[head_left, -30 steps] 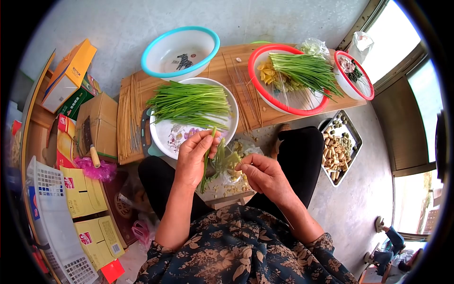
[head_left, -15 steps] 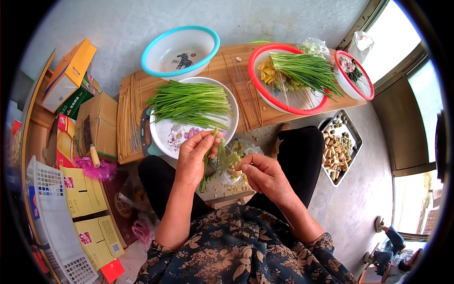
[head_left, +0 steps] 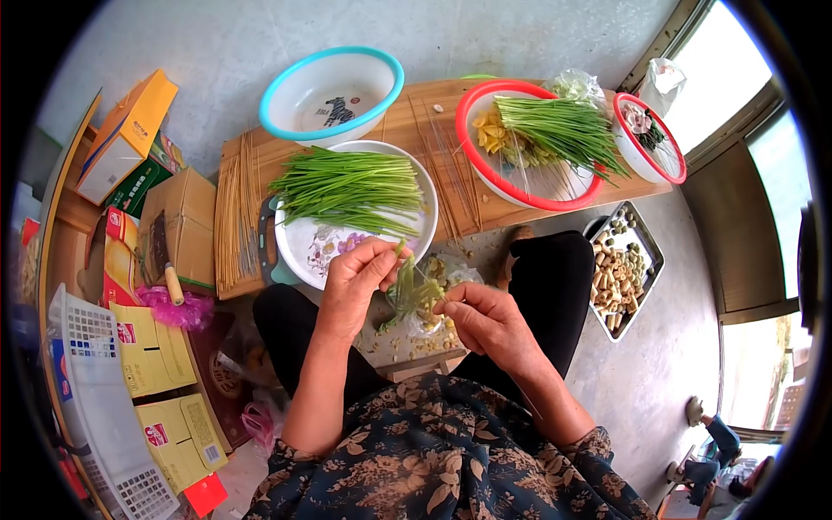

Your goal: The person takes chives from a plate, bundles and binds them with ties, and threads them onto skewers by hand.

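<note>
Table [head_left: 496,213] first: wht basin [head_left: 297,250] of long stems [head_left: 347,186] sits beyond your hands. L hand [head_left: 360,279]: fingers closed on a green bunch [head_left: 400,246]; the length that hung straight below has mostly left view, so it's prob folded or shifted. R hand [head_left: 481,316]: pinching a thin stick [head_left: 530,403], pale greens [head_left: 425,299] btwn hands

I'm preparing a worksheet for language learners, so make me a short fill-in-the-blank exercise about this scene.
1. The animal printed inside the turquoise-rimmed white plastic basin is a ____.
2. The round flower-patterned dish beneath the long thin green stalks is mainly ____.
3. The hand nearer the rectangular metal tray is the person's ____ one.

Missing words: zebra; white; right.
</note>
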The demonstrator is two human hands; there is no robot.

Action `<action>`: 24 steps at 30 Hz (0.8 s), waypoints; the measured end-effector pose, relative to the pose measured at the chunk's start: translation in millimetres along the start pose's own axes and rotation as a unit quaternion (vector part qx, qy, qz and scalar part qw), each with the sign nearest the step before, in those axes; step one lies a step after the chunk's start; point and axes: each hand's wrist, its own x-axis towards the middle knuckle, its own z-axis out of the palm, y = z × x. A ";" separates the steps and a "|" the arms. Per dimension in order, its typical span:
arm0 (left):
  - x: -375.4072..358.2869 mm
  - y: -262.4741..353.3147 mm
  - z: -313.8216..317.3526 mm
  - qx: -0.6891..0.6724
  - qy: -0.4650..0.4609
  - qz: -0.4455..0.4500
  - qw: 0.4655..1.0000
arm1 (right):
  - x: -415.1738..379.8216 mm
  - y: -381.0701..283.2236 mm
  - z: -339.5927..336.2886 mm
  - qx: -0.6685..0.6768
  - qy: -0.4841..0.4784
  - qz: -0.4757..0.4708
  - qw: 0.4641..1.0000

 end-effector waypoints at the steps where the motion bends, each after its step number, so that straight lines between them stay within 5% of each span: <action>1: 0.5 -0.6 -0.7 0.010 -0.007 0.010 1.000 | -0.1 -0.6 -0.6 0.003 -0.004 0.006 1.000; 14: 5.2 0.5 -0.5 0.091 -0.095 0.066 0.989 | 3.6 -0.4 -7.0 0.047 -0.024 0.018 0.998; 24: 19.7 11.7 7.7 0.089 -0.214 -0.012 0.973 | 0.0 -10.7 -10.6 0.068 -0.018 0.028 0.997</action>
